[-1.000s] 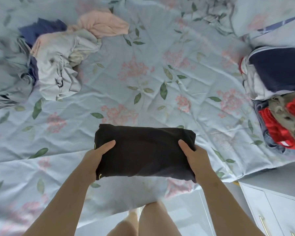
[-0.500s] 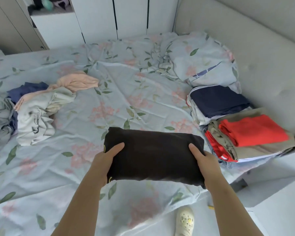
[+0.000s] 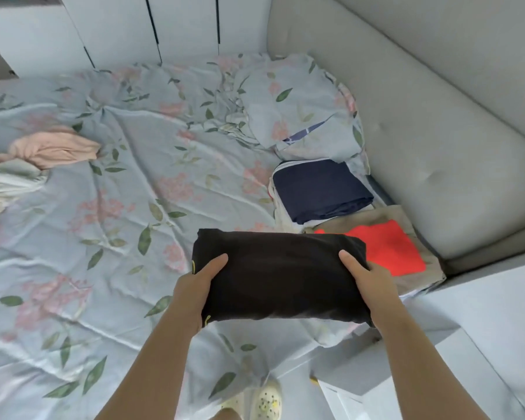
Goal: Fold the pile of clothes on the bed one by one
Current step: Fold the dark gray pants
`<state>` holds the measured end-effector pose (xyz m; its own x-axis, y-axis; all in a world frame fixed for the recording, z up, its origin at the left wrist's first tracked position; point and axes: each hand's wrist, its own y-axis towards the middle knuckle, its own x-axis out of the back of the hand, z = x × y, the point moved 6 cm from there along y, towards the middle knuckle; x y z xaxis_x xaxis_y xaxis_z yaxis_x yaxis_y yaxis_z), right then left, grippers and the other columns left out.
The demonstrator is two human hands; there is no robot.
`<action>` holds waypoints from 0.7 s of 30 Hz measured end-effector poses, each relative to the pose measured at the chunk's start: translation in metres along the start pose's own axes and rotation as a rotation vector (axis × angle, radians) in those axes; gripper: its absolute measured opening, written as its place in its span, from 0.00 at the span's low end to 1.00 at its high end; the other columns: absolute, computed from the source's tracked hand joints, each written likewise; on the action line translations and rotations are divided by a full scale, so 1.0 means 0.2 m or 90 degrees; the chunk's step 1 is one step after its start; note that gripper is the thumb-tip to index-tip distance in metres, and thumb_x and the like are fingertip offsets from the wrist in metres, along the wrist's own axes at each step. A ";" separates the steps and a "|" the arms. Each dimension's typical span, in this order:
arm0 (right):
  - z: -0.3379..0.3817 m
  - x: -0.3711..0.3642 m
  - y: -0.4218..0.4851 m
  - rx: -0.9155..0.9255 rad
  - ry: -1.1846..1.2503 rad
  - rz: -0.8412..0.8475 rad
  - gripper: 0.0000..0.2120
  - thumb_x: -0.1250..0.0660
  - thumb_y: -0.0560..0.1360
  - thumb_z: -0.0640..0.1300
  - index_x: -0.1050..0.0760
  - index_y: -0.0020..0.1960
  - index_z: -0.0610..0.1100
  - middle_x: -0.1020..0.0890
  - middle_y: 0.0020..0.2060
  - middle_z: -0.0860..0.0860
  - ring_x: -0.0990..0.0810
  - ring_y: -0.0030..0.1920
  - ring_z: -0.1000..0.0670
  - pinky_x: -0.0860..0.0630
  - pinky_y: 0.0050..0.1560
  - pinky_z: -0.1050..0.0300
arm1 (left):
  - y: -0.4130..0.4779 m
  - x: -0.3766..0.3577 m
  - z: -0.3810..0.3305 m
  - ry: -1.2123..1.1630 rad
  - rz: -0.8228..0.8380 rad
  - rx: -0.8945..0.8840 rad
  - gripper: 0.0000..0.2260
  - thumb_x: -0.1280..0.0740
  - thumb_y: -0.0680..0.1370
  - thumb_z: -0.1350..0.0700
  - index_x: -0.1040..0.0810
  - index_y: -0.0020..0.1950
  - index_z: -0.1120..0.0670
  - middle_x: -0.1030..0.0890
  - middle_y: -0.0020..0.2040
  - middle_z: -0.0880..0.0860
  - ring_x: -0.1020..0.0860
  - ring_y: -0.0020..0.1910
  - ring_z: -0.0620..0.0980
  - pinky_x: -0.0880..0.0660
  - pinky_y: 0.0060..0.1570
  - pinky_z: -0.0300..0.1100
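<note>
A folded black garment (image 3: 281, 277) is held up above the bed's near right part. My left hand (image 3: 194, 289) grips its left end, thumb on top. My right hand (image 3: 364, 280) grips its right end the same way. The garment's right end overlaps the folded red garment (image 3: 388, 250) lying on a khaki one (image 3: 419, 283). Behind them sits a folded navy garment (image 3: 319, 189). The unfolded pile (image 3: 28, 165), pink and pale pieces, lies at the bed's left edge of the view.
The bed (image 3: 134, 207) has a light blue floral sheet, with a bunched duvet (image 3: 300, 107) at the back right. A grey padded headboard (image 3: 437, 116) runs along the right. White wardrobes (image 3: 119, 25) stand behind. A white cabinet (image 3: 437, 359) is at the near right.
Both hands have carried the black garment to the right, toward the folded stacks. The view has turned right, so the unfolded pile has slid to the left edge.
</note>
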<state>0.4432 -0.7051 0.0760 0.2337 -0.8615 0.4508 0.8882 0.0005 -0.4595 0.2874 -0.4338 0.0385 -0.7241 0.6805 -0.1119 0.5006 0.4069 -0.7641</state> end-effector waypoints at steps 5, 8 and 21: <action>-0.01 0.21 0.15 -0.009 0.001 -0.042 0.14 0.32 0.71 0.60 0.23 0.44 0.49 0.20 0.39 0.54 0.23 0.40 0.52 0.29 0.41 0.55 | 0.06 -0.30 -0.03 0.029 0.048 0.005 0.28 0.26 0.68 0.44 0.27 0.63 0.56 0.19 0.52 0.55 0.20 0.50 0.58 0.20 0.48 0.50; -0.04 0.34 0.24 -0.011 -0.011 -0.057 0.16 0.32 0.72 0.60 0.23 0.52 0.51 0.22 0.39 0.56 0.24 0.40 0.54 0.30 0.46 0.55 | 0.09 -0.47 -0.03 0.060 0.056 0.011 0.31 0.26 0.68 0.42 0.28 0.65 0.56 0.19 0.52 0.55 0.20 0.49 0.57 0.20 0.46 0.49; -0.10 0.85 0.95 -0.003 -0.209 -0.102 0.22 0.38 0.73 0.64 0.28 0.39 0.45 0.24 0.37 0.49 0.24 0.46 0.42 0.30 0.48 0.50 | 0.36 -1.23 0.17 0.128 -0.014 -0.012 0.27 0.29 0.71 0.41 0.28 0.65 0.53 0.21 0.53 0.52 0.21 0.51 0.53 0.22 0.52 0.48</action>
<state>0.6435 -0.8621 0.0504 0.2062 -0.6416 0.7388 0.9225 -0.1245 -0.3655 0.4856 -0.5927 -0.0098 -0.6272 0.7781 0.0353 0.4950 0.4332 -0.7532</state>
